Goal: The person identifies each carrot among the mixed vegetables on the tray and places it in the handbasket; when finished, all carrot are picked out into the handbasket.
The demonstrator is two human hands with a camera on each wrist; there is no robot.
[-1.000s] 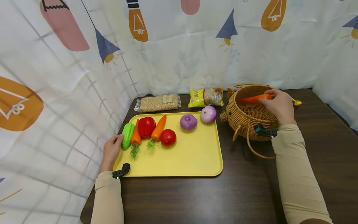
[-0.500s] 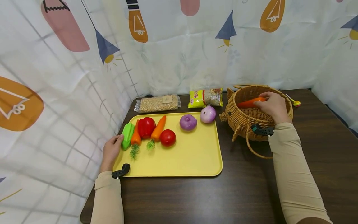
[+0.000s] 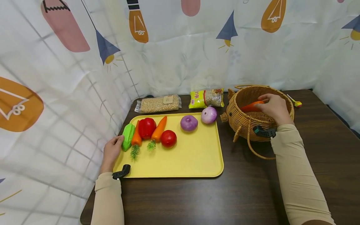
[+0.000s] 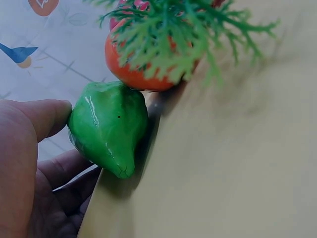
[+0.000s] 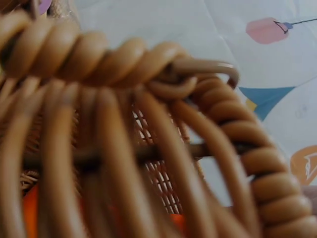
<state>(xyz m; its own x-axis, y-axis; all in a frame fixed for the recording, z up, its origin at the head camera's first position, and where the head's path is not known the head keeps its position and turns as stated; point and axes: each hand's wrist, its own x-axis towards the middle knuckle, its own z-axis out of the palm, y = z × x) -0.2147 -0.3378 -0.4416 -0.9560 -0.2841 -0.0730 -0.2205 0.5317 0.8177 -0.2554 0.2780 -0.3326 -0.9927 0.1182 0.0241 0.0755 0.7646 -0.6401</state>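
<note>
At the tray's left end, my left hand pinches a green ridged toy vegetable between thumb and fingers. In the left wrist view the thumb lies against the side of this green vegetable, while the other fingers pass partly out of sight behind it and the tray's rim. My right hand grips an orange carrot inside the mouth of a pig-shaped wicker basket. Only wicker and bits of orange appear in the right wrist view; the right hand's grip is hidden there.
On the yellow tray lie two carrots, a red pepper, a tomato and purple onions. Behind stand a bag of grains and a yellow packet. A lollipop-like thing lies right of the basket.
My right hand has moved left and slightly down, bringing the carrot lower into the basket. The left hand and the tray's contents stay where they were.
</note>
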